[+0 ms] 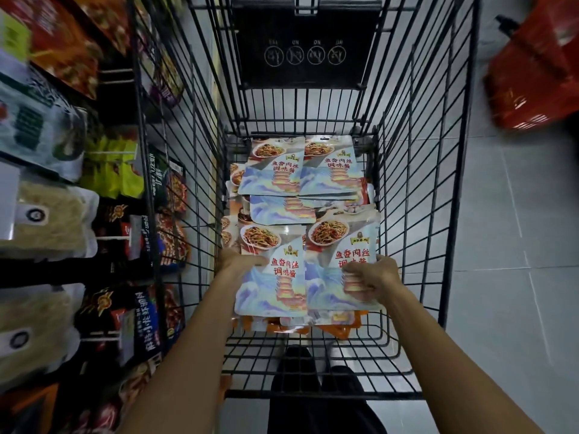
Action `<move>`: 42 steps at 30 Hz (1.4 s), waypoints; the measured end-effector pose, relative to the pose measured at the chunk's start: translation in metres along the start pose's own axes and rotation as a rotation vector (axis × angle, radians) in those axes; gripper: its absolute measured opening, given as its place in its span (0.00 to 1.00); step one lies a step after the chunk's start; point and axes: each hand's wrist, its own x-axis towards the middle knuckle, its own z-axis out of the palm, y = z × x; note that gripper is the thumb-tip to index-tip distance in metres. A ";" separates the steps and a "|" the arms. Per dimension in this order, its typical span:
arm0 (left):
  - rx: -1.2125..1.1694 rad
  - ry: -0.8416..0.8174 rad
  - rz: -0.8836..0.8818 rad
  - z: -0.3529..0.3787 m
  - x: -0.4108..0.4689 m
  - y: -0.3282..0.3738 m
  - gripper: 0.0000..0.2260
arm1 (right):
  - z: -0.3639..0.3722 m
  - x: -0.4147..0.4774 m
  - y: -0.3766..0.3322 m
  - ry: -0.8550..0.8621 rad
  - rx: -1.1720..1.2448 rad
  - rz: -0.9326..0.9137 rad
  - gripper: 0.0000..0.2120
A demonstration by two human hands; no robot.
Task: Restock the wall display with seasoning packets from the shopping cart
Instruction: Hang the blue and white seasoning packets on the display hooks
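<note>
A black wire shopping cart (416,189) holds several light-blue seasoning packets with a noodle dish and red characters. Both my arms reach down into it. My left hand (239,261) holds the left edge of a near packet stack (275,286), thumb on top. My right hand (372,281) grips the neighbouring near packet stack (326,277), fingers curled over its face. Further packets (300,170) lie flat at the far end of the cart. Orange packets (338,328) peek out underneath. The wall display (62,183) of hanging packets runs along the left.
The display on the left is crowded with noodle bags (40,220), green packets (109,170) and dark spicy packets (119,311). A red plastic basket (539,67) sits on the tiled floor at the upper right. My legs (313,399) show under the cart's near end.
</note>
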 end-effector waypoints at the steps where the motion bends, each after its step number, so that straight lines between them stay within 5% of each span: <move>1: 0.032 -0.054 0.006 0.000 -0.001 0.000 0.22 | -0.001 -0.001 -0.001 -0.054 -0.021 0.010 0.12; 5: 0.044 -0.114 0.056 0.006 -0.008 -0.009 0.26 | 0.003 -0.004 -0.001 -0.066 -0.118 -0.068 0.11; 13: -0.083 0.007 0.248 -0.015 -0.060 -0.018 0.07 | -0.004 -0.048 -0.013 -0.079 -0.052 -0.265 0.08; 18: -0.275 0.105 0.390 -0.060 -0.127 -0.010 0.06 | -0.023 -0.103 -0.040 -0.236 -0.023 -0.407 0.08; 30: -0.672 0.624 0.752 -0.201 -0.373 -0.057 0.06 | -0.022 -0.301 -0.107 -0.767 -0.176 -0.890 0.06; 42: -0.831 1.172 0.894 -0.279 -0.613 -0.220 0.11 | 0.047 -0.512 -0.049 -1.362 -0.407 -1.090 0.16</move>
